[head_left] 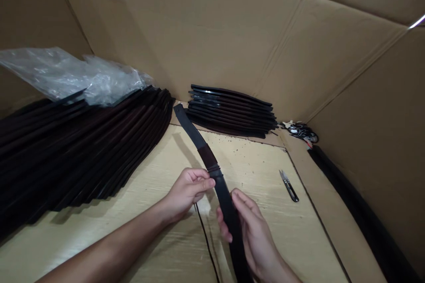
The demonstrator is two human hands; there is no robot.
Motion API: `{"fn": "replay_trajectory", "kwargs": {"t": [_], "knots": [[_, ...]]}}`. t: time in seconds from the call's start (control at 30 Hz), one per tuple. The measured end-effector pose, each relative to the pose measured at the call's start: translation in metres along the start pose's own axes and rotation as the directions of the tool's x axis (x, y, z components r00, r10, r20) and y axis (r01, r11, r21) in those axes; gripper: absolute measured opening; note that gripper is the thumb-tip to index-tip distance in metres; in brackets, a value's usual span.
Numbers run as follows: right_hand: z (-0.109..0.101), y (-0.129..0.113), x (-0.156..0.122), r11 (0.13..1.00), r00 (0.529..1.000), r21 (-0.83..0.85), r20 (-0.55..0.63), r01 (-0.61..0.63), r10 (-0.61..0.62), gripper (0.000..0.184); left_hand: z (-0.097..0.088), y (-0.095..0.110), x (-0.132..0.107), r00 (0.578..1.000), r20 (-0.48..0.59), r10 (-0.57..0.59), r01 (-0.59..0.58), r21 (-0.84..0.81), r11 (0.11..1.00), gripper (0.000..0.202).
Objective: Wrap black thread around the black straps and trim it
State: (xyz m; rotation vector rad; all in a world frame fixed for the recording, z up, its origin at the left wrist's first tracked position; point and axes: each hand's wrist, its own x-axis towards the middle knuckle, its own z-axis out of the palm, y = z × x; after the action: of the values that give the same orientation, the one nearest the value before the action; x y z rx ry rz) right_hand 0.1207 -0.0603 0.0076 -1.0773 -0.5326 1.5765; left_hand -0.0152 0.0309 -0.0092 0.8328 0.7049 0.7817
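Okay, everything sits inside a large brown corrugated cardboard box (212, 31), its floor covered by a pale yellow card sheet (262, 172). Biggest pile: a long fanned stack of dark brown leather belts (83, 150) along the left wall, with a crumpled clear plastic bag (76, 77) lying on its far end. A smaller curved stack of flat black belts (230, 112) sits against the back wall. A long dark bundle (365, 212) runs down the right side, probably more belts, though the view there is too dim to be sure.

Mid-sheet, a single black leather belt with a dark brown stretch (226, 199) is held up off the floor, its tip pointing toward the back stack. Hands are apart, both on it: the left hand (187, 190) curled at a narrow black loop (214, 170), the right hand (250, 230) pinching lower down. Holding close on either side of the loop keeps the strap from twisting. Small steel thread snips with black handles (288, 188) lie untouched to the right; a thin black cord (206, 239) trails below the hands.
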Motion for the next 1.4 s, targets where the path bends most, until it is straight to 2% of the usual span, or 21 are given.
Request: {"fn": "replay_trajectory", "kwargs": {"t": [0.13, 0.23, 0.3, 0.37, 0.47, 0.53, 0.73, 0.83, 0.97, 1.13, 1.27, 1.4], "knots": [[-0.001, -0.004, 0.001, 0.998, 0.997, 0.002, 0.041, 0.069, -0.069, 0.028, -0.003, 0.000, 0.003, 0.994, -0.085, 0.075, -0.072, 0.035, 0.997, 0.042], [-0.004, -0.002, 0.004, 0.994, 0.995, -0.044, 0.035, 0.096, -0.094, 0.030, -0.004, -0.001, 0.006, 0.993, -0.091, 0.070, -0.066, 0.041, 0.997, 0.041], [-0.006, 0.000, 0.005, 0.996, 0.997, -0.055, 0.043, 0.072, -0.069, 0.039, -0.004, -0.001, 0.007, 0.997, -0.062, 0.039, -0.038, 0.028, 0.999, 0.041], [-0.007, 0.002, 0.005, 0.998, 0.994, -0.054, 0.104, 0.039, -0.033, 0.046, -0.004, -0.002, 0.007, 1.000, -0.014, 0.018, -0.018, 0.011, 1.000, 0.045], [-0.007, 0.002, 0.005, 0.997, 0.974, -0.075, 0.224, -0.023, 0.040, 0.037, -0.005, -0.003, 0.005, 0.998, 0.064, -0.014, 0.015, -0.017, 1.000, 0.046], [-0.007, 0.000, 0.004, 0.993, 0.964, -0.103, 0.254, -0.056, 0.080, 0.033, -0.006, -0.003, 0.003, 0.995, 0.086, -0.044, 0.047, -0.031, 0.998, 0.044], [-0.005, -0.006, 0.002, 0.992, 0.971, -0.122, 0.233, -0.030, 0.058, 0.040, -0.004, -0.002, 0.001, 0.999, 0.027, -0.040, 0.040, -0.035, 0.999, 0.041], [-0.003, -0.008, 0.001, 0.997, 0.986, -0.076, 0.160, -0.029, 0.041, 0.030, -0.002, -0.002, 0.002, 1.000, -0.030, 0.000, -0.001, -0.054, 0.999, 0.043], [-0.004, -0.008, 0.003, 1.000, 0.997, -0.027, 0.082, -0.003, 0.005, 0.029, -0.001, -0.001, 0.004, 0.994, -0.088, 0.058, -0.061, -0.027, 0.998, 0.040], [-0.006, -0.001, 0.005, 0.999, 0.999, -0.040, 0.042, 0.033, -0.032, 0.044, 0.002, -0.001, 0.003, 0.998, -0.052, 0.019, -0.019, -0.005, 1.000, 0.039], [-0.003, 0.004, 0.004, 0.996, 0.994, -0.078, 0.106, 0.035, -0.027, 0.033, 0.003, -0.003, 0.003, 1.000, -0.023, 0.015, -0.016, -0.044, 0.999, 0.040], [0.000, 0.002, 0.000, 0.995, 0.994, -0.095, 0.102, -0.021, 0.031, 0.038, 0.003, -0.004, 0.002, 0.999, -0.049, -0.007, 0.005, -0.032, 0.999, 0.038]]}}
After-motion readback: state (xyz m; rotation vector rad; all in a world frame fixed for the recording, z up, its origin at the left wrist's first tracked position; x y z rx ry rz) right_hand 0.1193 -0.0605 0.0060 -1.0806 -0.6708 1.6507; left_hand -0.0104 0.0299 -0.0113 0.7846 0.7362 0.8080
